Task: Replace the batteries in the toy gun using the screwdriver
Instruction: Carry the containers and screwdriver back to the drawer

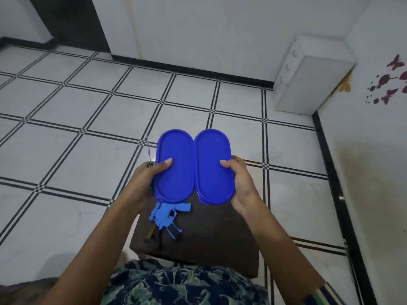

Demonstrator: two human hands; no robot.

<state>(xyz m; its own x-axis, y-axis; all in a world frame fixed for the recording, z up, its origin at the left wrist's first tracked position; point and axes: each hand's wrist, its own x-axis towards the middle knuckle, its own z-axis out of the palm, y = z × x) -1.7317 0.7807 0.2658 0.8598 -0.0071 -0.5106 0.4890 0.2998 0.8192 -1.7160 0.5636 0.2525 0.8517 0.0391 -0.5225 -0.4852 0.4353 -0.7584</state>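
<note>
While both hands are full, risks pile up: left hand (152, 172) clamps a blue lid (174, 166) plus the screwdriver (148, 155), right hand (239, 179) grips the second lid (213, 166). Could drop the screwdriver from that crowded grip. Toy gun (167, 215) lies on the stool (211, 234) at 6 o'clock below the lids, near the left edge, easily knocked off.

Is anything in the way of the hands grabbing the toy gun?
Yes. Both hands are busy: the left hand holds a blue lid plus the screwdriver, the right hand another lid. The lids hang over the toy gun.
</note>
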